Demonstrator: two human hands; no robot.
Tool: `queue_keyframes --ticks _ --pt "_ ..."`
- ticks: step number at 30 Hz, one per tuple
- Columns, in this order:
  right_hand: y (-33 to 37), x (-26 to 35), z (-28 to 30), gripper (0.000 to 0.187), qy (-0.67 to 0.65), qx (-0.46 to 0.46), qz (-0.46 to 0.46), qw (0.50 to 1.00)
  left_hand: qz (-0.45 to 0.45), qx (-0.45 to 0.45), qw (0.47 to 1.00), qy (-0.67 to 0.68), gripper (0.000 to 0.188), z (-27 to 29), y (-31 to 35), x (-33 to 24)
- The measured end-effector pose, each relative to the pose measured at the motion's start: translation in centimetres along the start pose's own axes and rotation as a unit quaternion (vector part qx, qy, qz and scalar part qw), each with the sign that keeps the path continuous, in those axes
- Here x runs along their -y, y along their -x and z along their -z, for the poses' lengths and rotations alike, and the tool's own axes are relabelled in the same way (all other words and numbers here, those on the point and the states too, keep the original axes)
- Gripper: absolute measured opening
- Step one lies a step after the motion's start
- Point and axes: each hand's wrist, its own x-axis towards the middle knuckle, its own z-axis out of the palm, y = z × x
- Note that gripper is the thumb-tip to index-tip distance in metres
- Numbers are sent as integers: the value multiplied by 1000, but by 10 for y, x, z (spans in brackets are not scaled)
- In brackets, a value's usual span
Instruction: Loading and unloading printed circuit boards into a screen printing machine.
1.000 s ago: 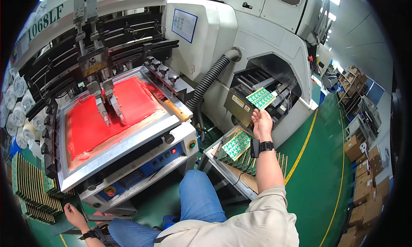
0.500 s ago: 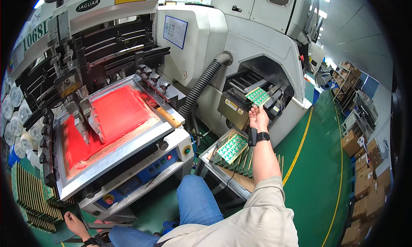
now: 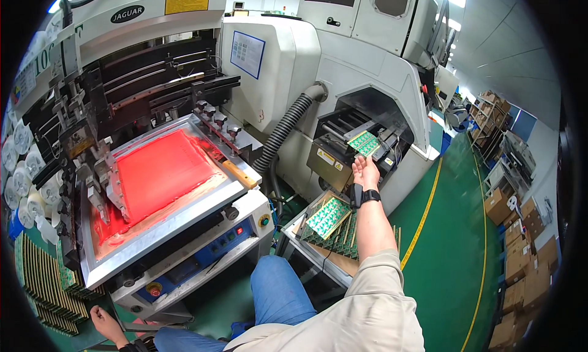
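The green board (image 3: 365, 142) is at the machine opening (image 3: 375, 102), right hand (image 3: 366, 173) at its near edge; finger grip indeterminable. Apparent step: positioning; next move calls for level alignment. Left hand (image 3: 105, 324), near stacked boards (image 3: 46, 283): finger closure unclear.

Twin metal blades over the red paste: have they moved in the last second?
Yes. Against the silver frame, the twin metal blades have moved left, from around its middle to near its left side.

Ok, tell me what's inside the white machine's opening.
Metal rails show there, with a green circuit panel at the front, by the right hand. The deeper interior is hidden by the white housing.
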Motion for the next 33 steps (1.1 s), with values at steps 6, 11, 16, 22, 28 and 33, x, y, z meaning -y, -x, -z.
queue_keyframes --ticks 6,11,16,22,28,33 --pt "26 -7 -19 23 -10 -1 -35 999 18 7 999 -26 21 15 1 18" --pt "113 11 4 20 -26 53 1 998 -6 21 1000 -10 20 -9 -3 20" --pt "225 -22 -31 20 21 235 -47 971 36 18 998 -50 24 16 4 13" --pt "301 -110 -33 13 97 332 -303 888 12 -32 998 56 27 8 15 -66" --pt "293 -230 21 23 155 332 -478 799 6 -47 999 -21 23 8 8 -77" --pt "278 -284 64 26 187 342 -523 758 16 -96 995 -24 14 32 26 -72"
